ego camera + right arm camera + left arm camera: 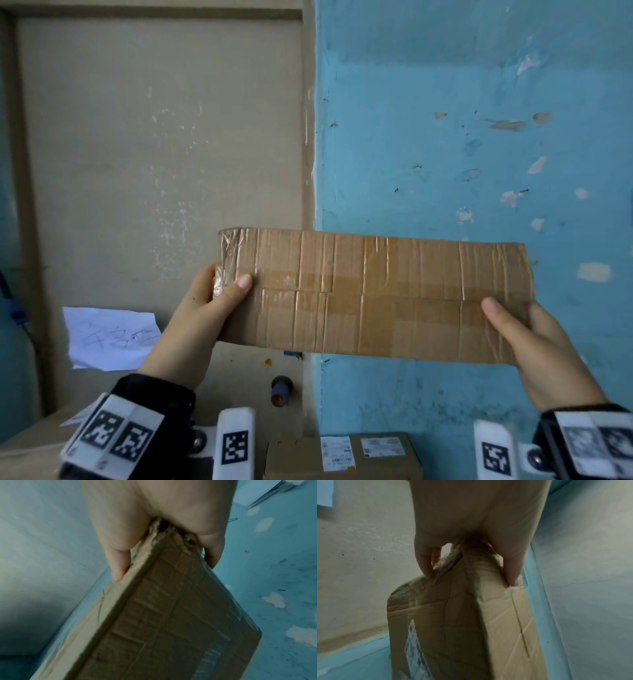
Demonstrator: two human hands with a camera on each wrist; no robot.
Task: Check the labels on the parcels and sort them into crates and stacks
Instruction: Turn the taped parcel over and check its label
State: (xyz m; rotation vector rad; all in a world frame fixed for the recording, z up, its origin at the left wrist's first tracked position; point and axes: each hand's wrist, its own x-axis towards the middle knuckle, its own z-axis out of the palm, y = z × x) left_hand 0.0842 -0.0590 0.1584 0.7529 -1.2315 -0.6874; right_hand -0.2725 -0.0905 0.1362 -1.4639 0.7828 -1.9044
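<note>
A long, flat cardboard parcel [373, 296] wrapped in brown tape is held up in front of the wall, its taped face toward me. My left hand [219, 294] grips its left end, thumb on the near face and fingers behind. My right hand [517, 322] grips the right end the same way. In the left wrist view the parcel [453, 622] shows a white label [416, 649] on its far face, with my left hand [467, 550] pinching the end. The right wrist view shows the parcel [163, 622] clamped in my right hand [163, 536].
Another cardboard box [342, 455] with white labels lies below, at the bottom edge. A white paper sheet with handwriting [109, 337] hangs on the beige panel at left. A blue wall [479, 137] with chipped paint fills the right. A small blue knob [281, 390] sticks out under the parcel.
</note>
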